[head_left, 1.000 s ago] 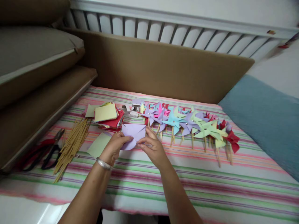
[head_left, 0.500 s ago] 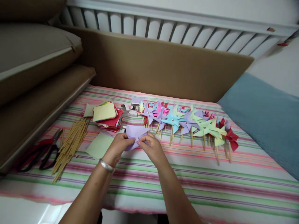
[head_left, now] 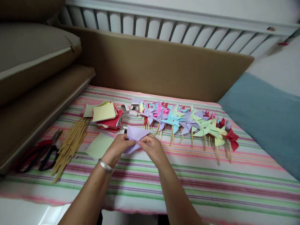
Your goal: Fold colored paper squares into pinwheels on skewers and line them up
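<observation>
Lilac sheet point(head_left: 134, 134) pinched by left hand point(head_left: 117, 149) and right hand point(head_left: 152, 147), part-folded (unpinned, stickless); pinwheels point(head_left: 187, 123) finished; squares point(head_left: 105, 114), sticks point(head_left: 70, 145) remaining.

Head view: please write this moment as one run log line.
left hand: holds purple paper | right hand: pinches same paper | pinwheels: in a row behind | sticks: left

Soft, even indoor light, moderately bright, no glare, faint shadow lay under the forearms on the striped cloth point(head_left: 211, 181), wide-angle lens bowed the white railing point(head_left: 164, 28) at the frame edges, centre was sharp, far right corner was slightly smeared.
</observation>
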The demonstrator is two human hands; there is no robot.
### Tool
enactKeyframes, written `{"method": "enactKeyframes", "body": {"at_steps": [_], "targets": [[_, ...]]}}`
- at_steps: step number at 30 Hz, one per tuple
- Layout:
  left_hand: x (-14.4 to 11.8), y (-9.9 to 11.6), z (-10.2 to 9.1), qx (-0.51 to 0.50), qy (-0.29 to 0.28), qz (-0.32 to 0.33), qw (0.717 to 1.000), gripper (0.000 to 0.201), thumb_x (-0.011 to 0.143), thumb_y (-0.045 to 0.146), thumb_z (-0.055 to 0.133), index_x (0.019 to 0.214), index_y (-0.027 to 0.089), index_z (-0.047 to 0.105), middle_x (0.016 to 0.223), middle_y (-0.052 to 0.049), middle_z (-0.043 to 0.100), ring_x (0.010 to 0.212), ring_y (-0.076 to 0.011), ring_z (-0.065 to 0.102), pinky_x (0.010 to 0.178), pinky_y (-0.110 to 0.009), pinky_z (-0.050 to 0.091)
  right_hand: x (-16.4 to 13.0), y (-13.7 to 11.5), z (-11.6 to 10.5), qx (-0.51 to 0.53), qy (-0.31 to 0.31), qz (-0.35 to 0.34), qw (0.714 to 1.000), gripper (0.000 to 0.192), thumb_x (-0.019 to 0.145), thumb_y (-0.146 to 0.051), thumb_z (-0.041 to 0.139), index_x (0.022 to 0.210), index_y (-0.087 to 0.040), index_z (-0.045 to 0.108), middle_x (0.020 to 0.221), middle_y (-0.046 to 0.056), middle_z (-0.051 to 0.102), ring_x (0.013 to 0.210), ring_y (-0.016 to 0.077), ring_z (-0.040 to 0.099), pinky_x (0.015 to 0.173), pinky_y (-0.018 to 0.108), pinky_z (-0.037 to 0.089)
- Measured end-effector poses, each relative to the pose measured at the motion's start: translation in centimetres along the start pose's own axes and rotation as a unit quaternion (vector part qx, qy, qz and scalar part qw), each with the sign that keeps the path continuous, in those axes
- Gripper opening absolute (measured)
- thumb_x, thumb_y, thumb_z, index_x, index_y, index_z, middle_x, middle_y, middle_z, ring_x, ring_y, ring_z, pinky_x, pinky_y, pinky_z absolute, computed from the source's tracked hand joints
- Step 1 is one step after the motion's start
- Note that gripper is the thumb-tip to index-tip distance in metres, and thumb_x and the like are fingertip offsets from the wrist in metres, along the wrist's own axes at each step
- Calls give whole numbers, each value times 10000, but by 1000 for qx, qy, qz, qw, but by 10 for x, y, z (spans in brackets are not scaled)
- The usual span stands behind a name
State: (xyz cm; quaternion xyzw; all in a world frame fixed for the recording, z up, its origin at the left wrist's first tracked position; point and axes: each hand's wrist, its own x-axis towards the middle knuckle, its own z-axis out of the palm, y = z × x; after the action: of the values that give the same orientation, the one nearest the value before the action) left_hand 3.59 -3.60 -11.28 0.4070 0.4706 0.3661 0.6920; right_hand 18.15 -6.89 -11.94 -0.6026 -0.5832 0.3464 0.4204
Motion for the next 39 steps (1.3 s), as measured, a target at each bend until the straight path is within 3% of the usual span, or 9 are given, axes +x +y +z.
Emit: {"method": "enactKeyframes", "body": {"at_steps": [8, 12, 15, 18, 21, 25, 31, 39], "targets": [[-1, -1, -1, -1, -24, 2, 1000, 161, 518, 210, 715, 636, 102, 693, 565, -19, 656, 516, -103, 532, 536, -212, 373, 0, -5, 4, -50, 31, 4, 998, 131, 689, -238, 606, 568, -193, 582, 766, 28, 569, 808, 189, 562, 708, 296, 446], [0, -1, -1, 13, 2, 6, 1000, 178, 498, 208, 715, 644, 108, 691, 558, -13, 648, 509, -110, 527, 545, -227, 377, -2, -7, 1, -60, 23, -1, 998, 122, 695, -230, 599, 580, -196, 580, 781, 27, 593, 817, 186, 576, 731, 299, 454], [0, 0, -2, 34, 7, 4, 999, 171, 495, 210, 698, 634, 113, 679, 545, -7, 632, 497, -116, 517, 540, -238, 370, -4, -10, -13, -55, 57, 11, 997, 62, 696, -243, 606, 743, -206, 624, 890, 34, 642, 903, 203, 587, 813, 337, 448], [-2, 0, -2, 89, -7, 0, 996, 153, 514, 217, 675, 626, 114, 660, 511, 6, 588, 464, -103, 472, 496, -229, 322, -6, -15, -30, -43, 113, 24, 992, 338, 667, -261, 653, 1000, -230, 613, 1095, 51, 635, 1057, 232, 556, 913, 388, 406], [-6, -1, 2, 150, -70, 3, 986, 108, 566, 234, 636, 580, 128, 619, 439, 45, 470, 408, -74, 357, 439, -221, 223, -8, -17, -37, 14, 35, 48, 998, 398, 640, -219, 673, 1035, -225, 620, 1072, 61, 655, 1028, 235, 585, 855, 364, 447], [-9, -5, 7, 217, -142, 31, 965, 99, 623, 231, 588, 603, 136, 608, 460, 60, 397, 428, -67, 282, 444, -227, 185, -10, -16, -38, 24, -72, 38, 996, 275, 625, -141, 630, 889, -209, 668, 856, 11, 677, 781, 184, 620, 675, 278, 466], [-8, -8, 8, 264, -157, 67, 949, 125, 638, 229, 573, 670, 130, 643, 549, 36, 486, 487, -87, 347, 494, -226, 266, -11, -11, -39, 11, -104, 86, 991, 24, 619, -169, 623, 641, -167, 634, 560, -45, 543, 528, 110, 491, 464, 198, 351], [-8, -5, 8, 273, -156, 87, 945, 134, 645, 204, 560, 714, 129, 647, 598, 18, 541, 538, -110, 429, 526, -228, 321, -9, -10, -33, 9, -113, 127, 985, 23, 594, -178, 647, 602, -157, 642, 517, -37, 532, 476, 103, 460, 440, 204, 343]]}}
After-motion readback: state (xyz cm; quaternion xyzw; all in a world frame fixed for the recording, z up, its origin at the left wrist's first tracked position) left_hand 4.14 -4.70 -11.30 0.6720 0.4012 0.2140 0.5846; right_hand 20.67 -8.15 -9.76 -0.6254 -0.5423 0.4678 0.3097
